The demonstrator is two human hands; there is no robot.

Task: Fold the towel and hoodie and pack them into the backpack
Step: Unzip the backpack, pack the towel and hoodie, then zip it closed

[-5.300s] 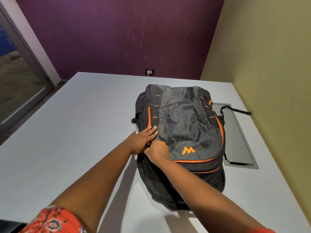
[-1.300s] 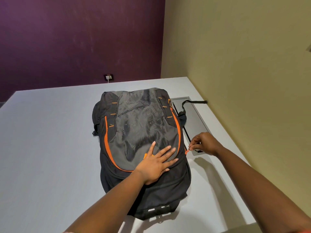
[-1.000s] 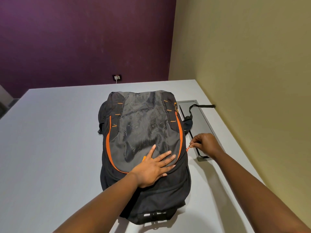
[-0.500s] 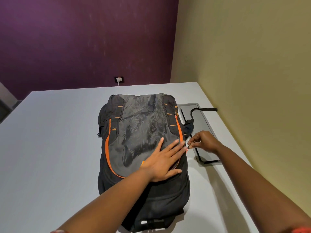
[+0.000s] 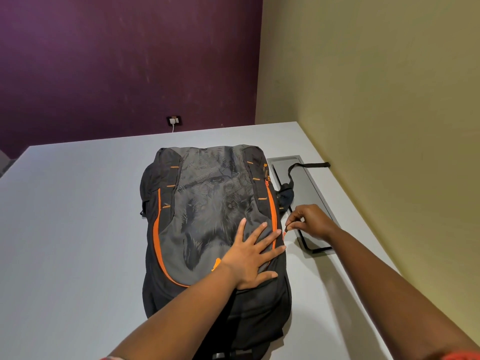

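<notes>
A grey and black backpack (image 5: 207, 209) with orange trim lies flat on the white table (image 5: 72, 229), bulging and full. My left hand (image 5: 253, 258) lies flat on its front panel with fingers spread, pressing it down. At the bag's right edge my right hand (image 5: 309, 222) pinches a small orange zipper pull (image 5: 285, 228). No towel or hoodie is in sight.
A recessed dark cable tray (image 5: 309, 193) sits in the table just right of the bag, with a black strap (image 5: 306, 166) lying across it. The yellow wall runs close along the table's right edge. A wall socket (image 5: 174, 121) is on the purple wall behind.
My left hand slid to the right across the front panel toward the zipper side. My right hand kept its pinch on the zipper pull at the bag's right edge.
</notes>
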